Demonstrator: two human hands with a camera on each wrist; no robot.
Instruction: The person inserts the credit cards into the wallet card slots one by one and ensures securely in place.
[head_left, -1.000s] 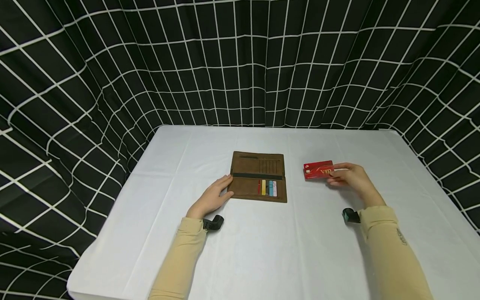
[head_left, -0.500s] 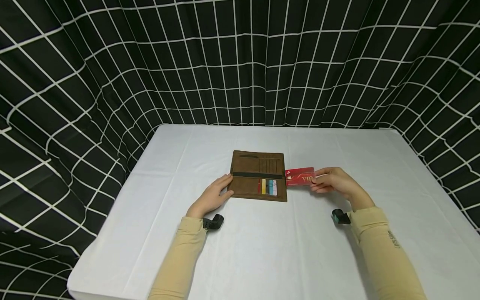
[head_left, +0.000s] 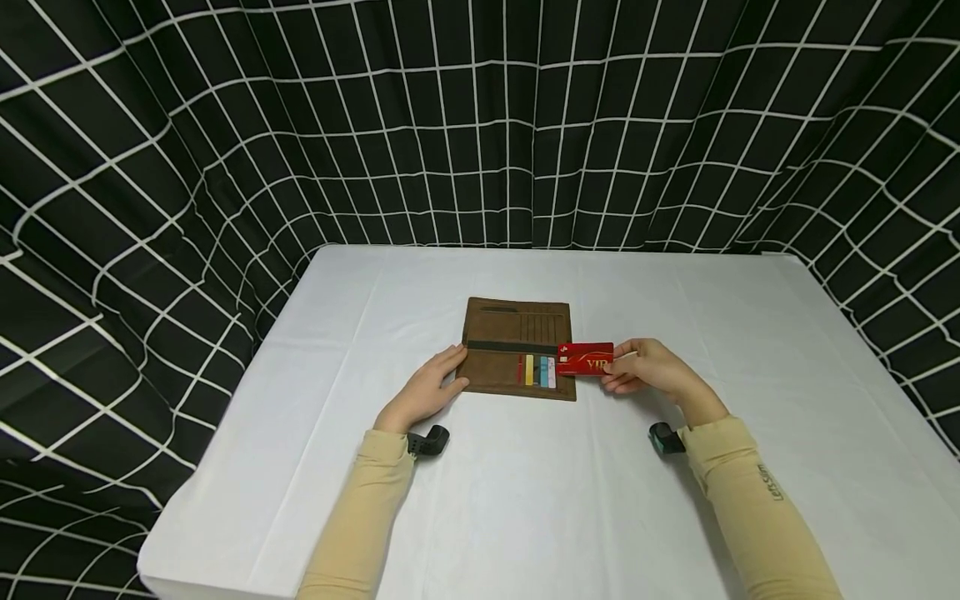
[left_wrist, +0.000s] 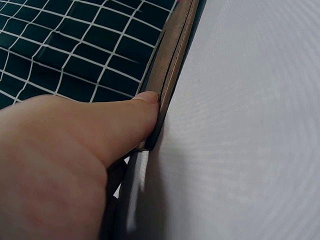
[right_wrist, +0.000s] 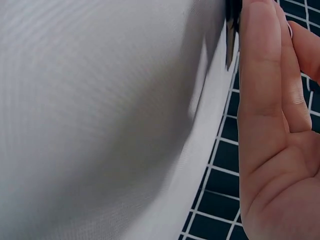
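Observation:
A brown leather wallet (head_left: 487, 367) lies spread open on the table, several coloured cards (head_left: 542, 372) tucked in slots of its near half. My left hand (head_left: 425, 390) rests at its left edge with fingers extended. In the left wrist view the thumb (left_wrist: 146, 107) presses on the stitched edge of the wallet (left_wrist: 172, 55). Between thumb and fingers my right hand (head_left: 656, 373) pinches a red VIP card (head_left: 583, 359), whose left end overlaps the wallet's right edge beside the slotted cards. In the right wrist view the right hand (right_wrist: 272, 125) shows, the card hidden.
White cloth covers the table (head_left: 495, 500). A black curtain with a white grid (head_left: 420, 125) surrounds its back and sides. Each wrist carries a small black camera, such as the left wrist camera (head_left: 429, 442).
My right hand has carried the red card leftward, from well right of the wallet to over its right edge. The left hand and the wallet have stayed in place.

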